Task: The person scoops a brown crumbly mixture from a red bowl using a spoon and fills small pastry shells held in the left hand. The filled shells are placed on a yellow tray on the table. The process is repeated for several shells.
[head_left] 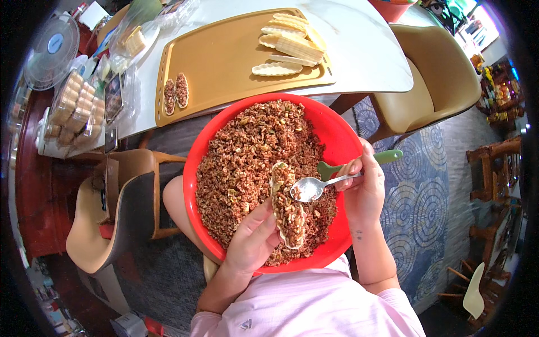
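Note:
My left hand point(254, 238) grips a boat-shaped wafer shell point(288, 206) heaped with a brown grain-and-nut mixture. In my right hand point(364, 189) is a metal spoon point(309, 188), its bowl touching or just over the filling's right side. Beneath both hands, a large red basin point(337, 132) rests on my lap. A brown mass of grains and nut pieces point(252, 147) fills much of it. A green-handled utensil point(385, 156) lies across the basin's right rim, passing behind my right hand; its far end touches the mixture.
On the white table point(362, 54), a tan tray point(214, 54) carries stacked pale wafer shells point(294, 44) and two filled shells point(182, 90). Clear packs of wafers point(76, 105) and a phone point(113, 94) stand at the left. Chairs point(425, 80) flank the table, and a fan point(52, 50) stands far left.

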Tool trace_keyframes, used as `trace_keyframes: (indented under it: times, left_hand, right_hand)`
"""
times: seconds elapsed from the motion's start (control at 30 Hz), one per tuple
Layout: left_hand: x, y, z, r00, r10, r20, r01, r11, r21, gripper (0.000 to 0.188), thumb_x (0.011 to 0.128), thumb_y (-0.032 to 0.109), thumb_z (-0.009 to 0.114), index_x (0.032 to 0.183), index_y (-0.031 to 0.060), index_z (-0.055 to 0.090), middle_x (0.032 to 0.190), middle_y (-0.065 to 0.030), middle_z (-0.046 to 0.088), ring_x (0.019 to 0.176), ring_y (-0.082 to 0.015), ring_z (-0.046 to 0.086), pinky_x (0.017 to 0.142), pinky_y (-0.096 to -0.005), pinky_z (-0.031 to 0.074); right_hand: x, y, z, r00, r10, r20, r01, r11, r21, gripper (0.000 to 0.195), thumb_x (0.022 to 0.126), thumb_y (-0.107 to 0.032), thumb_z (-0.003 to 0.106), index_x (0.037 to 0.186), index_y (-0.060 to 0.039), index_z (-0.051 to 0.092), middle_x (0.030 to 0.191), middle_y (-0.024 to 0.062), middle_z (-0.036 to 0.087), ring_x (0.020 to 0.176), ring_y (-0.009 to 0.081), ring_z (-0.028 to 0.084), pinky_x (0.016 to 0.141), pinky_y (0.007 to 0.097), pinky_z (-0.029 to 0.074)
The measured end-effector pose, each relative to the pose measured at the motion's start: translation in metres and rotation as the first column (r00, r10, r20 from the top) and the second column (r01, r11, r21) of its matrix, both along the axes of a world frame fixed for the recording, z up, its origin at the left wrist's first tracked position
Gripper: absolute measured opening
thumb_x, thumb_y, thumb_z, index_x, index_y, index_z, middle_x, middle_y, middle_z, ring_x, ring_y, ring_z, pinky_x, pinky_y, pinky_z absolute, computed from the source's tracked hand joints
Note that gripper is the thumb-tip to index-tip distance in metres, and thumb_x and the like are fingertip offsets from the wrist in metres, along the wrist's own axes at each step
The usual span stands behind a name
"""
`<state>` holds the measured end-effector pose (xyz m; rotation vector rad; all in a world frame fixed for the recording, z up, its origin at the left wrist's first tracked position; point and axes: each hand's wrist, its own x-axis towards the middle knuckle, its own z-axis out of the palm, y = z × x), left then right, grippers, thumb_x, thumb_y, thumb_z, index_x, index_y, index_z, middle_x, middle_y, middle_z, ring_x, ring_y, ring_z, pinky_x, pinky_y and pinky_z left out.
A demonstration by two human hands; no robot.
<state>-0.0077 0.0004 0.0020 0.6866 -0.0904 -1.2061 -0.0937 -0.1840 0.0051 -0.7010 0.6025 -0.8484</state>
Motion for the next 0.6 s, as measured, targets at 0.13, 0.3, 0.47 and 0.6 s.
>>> trace_keyframes:
  times: [0.13,0.3,0.47,0.6]
  left_hand:
    - [0.001,-0.001,0.004,1.000,-0.001,0.026,0.001,1.000,0.009,0.046,0.093,0.018,0.042,0.133,0.0007,0.030,0.121,-0.0145,0.050,0.107,-0.0234,0.053,0.087,-0.0372,0.047]
    - [0.001,0.000,0.004,0.998,-0.035,0.052,0.037,0.999,-0.039,0.043,0.093,0.016,0.043,0.131,-0.0008,0.033,0.124,-0.0084,0.048,0.112,-0.0163,0.048,0.095,-0.0310,0.038]
    - [0.001,0.003,0.003,0.999,-0.043,-0.008,0.043,0.999,-0.008,0.047,0.093,0.019,0.042,0.132,-0.0019,0.029,0.123,-0.0144,0.049,0.110,-0.0229,0.051,0.092,-0.0361,0.043]
    - [0.005,0.007,-0.006,0.993,-0.092,-0.073,0.082,0.988,-0.129,0.048,0.092,0.018,0.043,0.133,-0.0019,0.029,0.123,-0.0148,0.049,0.109,-0.0237,0.053,0.092,-0.0369,0.043]
  right_hand:
    - [-0.003,-0.009,0.002,0.993,-0.109,0.036,0.111,0.991,-0.070,0.037,0.094,-0.023,0.042,0.065,-0.0040,0.052,0.055,0.0065,0.054,0.044,0.0128,0.053,0.042,0.0225,0.044]
    - [-0.001,-0.007,0.004,0.994,-0.106,-0.009,0.104,0.982,-0.156,0.035,0.095,-0.022,0.041,0.067,-0.0035,0.053,0.056,0.0066,0.055,0.044,0.0129,0.053,0.040,0.0218,0.045]
    - [0.003,-0.009,0.004,0.997,-0.078,0.031,0.079,0.996,-0.034,0.032,0.093,-0.023,0.044,0.067,-0.0057,0.049,0.055,0.0049,0.053,0.044,0.0113,0.053,0.040,0.0217,0.045]
    - [0.005,-0.011,0.004,0.993,-0.086,0.078,0.072,0.983,0.169,0.029,0.093,-0.024,0.046,0.069,-0.0076,0.047,0.056,0.0030,0.052,0.045,0.0115,0.052,0.041,0.0236,0.042]
